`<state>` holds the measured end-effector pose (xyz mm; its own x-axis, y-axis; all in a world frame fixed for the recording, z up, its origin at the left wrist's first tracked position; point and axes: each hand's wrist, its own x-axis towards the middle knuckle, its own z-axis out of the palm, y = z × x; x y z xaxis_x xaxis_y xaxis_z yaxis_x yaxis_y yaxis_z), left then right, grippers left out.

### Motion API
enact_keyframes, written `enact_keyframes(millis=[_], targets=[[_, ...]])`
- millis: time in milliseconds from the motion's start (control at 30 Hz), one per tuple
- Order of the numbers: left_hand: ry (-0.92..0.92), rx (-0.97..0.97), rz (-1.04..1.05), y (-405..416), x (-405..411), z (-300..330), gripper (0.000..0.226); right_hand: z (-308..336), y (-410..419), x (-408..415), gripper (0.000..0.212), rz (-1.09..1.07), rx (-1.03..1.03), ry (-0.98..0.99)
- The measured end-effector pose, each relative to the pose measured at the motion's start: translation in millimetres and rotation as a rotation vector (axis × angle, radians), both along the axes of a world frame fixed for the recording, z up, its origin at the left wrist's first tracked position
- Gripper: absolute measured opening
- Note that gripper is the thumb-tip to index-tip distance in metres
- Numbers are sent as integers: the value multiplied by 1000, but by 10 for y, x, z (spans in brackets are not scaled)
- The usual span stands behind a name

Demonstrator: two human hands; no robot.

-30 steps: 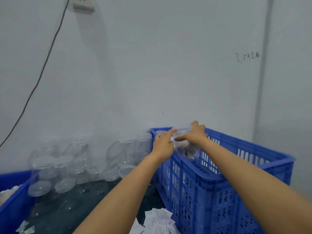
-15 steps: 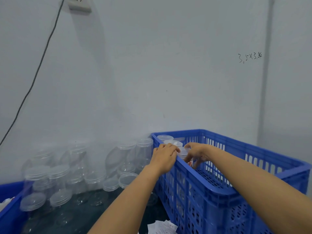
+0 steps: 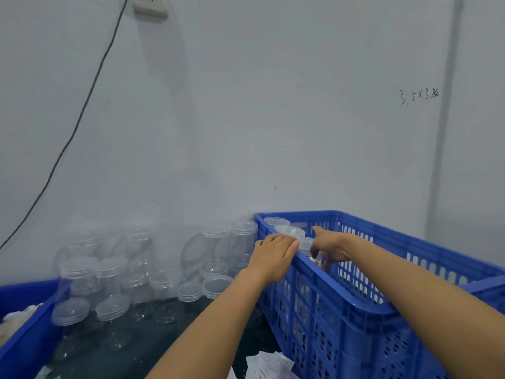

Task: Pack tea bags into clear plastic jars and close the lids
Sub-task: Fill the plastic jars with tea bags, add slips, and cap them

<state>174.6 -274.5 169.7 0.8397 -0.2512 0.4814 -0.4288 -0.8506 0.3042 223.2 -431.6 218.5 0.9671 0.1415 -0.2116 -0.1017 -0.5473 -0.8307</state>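
A blue plastic crate (image 3: 355,296) stands at the right. Two lidded clear jars (image 3: 284,227) stand in its far left corner. My right hand (image 3: 330,250) reaches down inside the crate, and its fingers curl round a third lidded jar (image 3: 306,244) beside them. That jar's lower part is hidden by the rim and the hand. My left hand (image 3: 273,255) rests on the crate's near rim, with its fingers laid flat over the edge next to that jar's lid. White tea bags (image 3: 269,362) lie on the dark table at the bottom.
Several empty clear jars with lids (image 3: 109,274) are piled against the wall at the left of the crate. A second blue bin (image 3: 24,332) with white contents sits at the far left. A black cable (image 3: 82,110) hangs down the wall.
Both hands brought the jar down from above the rim into the crate. My left hand let go of it and settled on the rim.
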Motion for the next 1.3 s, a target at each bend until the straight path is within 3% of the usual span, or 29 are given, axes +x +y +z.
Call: enact_keyframes(millis=[167, 267, 500, 800, 1067, 1300], targets=[[-99, -171, 69, 346, -136, -75, 41, 103, 14, -44, 67, -91, -116, -104], [-161, -367, 194, 702, -225, -172, 36, 211, 118, -130, 60, -68, -167, -273], [-66, -719, 409, 1532, -539, -612, 28, 281, 862, -511, 35, 51, -89, -606], [98, -888, 479, 2103, -740, -1166, 14, -399, 1799, -610, 32, 147, 0, -424], [270, -860, 272, 1691, -402, -1383, 30, -1040, 1926, -212, 31, -16, 17, -271], [77, -598, 392, 1482, -61, -1430, 74, -1287, 1923, 136, 28, -57, -91, -350]])
